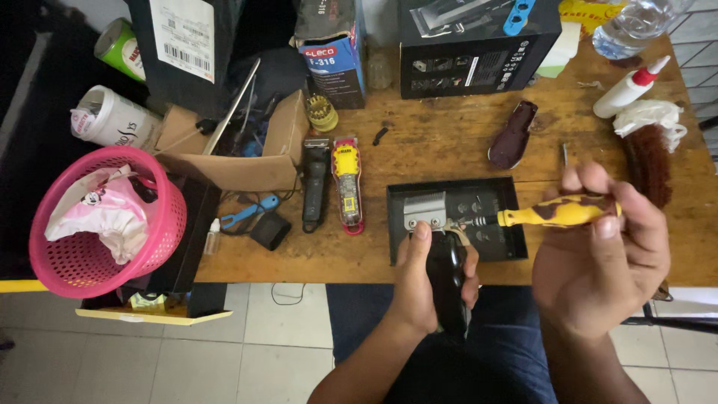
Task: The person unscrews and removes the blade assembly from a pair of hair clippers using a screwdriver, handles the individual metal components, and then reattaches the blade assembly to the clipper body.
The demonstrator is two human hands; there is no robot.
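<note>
- The left hand (422, 280) is wrapped around the black body of a hair clipper (446, 273), fingers closed on it and the thumb pressed up just under the silver blade head (425, 210), holding the clipper over the near edge of the wooden table (449, 142).
- The right hand (598, 258) grips a yellow-handled screwdriver (557, 212), fingers curled round the handle; the shaft lies level, and its tip meets the clipper just beside the blade.
- Judging by that, the step in hand is work on a screw at the blade head; whether it is going in or out cannot be told.
- The next move calls for a steady clipper, the tip seated squarely in the screw, and slow turning so that it does not slip.
- Under the blade lies a shallow black tray (501, 224) with a few small dark parts in it.
- To the left of the tray lie a black clipper (315, 187) and a yellow-and-red clipper (348, 187), side by side.
- Further left stands a pink basket (168, 224) with crumpled paper in it, beside an open cardboard box (247, 168) of tools.
- Beyond the tray lies a dark maroon clipper cover (513, 136).
- On the right are a brown brush (649, 161), a small white squeeze bottle with a red tip (628, 88) and, at the far corner, a clear plastic bottle (636, 22).
- At the far edge stands a black product box (479, 49) and, to its left, a blue carton (336, 63).
</note>
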